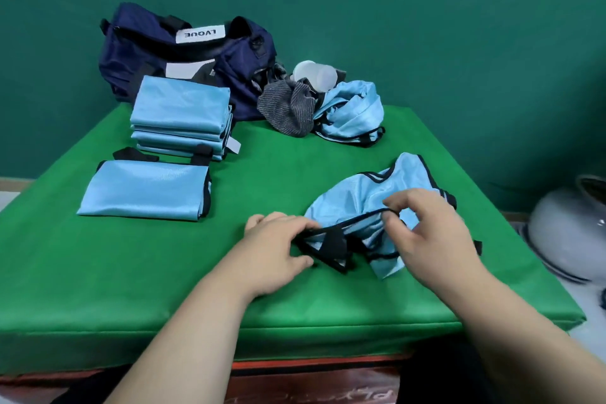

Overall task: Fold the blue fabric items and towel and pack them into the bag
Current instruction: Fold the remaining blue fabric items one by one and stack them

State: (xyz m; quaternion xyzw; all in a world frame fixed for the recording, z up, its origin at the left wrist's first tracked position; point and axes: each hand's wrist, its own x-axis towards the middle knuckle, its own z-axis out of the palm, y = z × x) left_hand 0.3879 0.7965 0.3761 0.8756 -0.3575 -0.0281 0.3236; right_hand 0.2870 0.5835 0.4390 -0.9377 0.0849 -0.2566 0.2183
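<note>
Step, by the look of it: straightening a loose vest (pixel 370 193) for folding, front right on the green surface (pixel 131 272). Left grip (pixel 278 246) pinches its black trim at one end; right grip (pixel 433 233) pinches the trim further along. Next needs it spread flat. Stack (pixel 180 115) and folded piece (pixel 144 188) lie left. Towel (pixel 288 108), crumpled vest (pixel 354 111) and bag (pixel 183 52) sit at back. Green wall (pixel 426 10) behind.

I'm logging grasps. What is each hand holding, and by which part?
Both hold the crumpled blue fabric item by its black edging: the left hand pinches it at the left end, the right hand further right.
</note>
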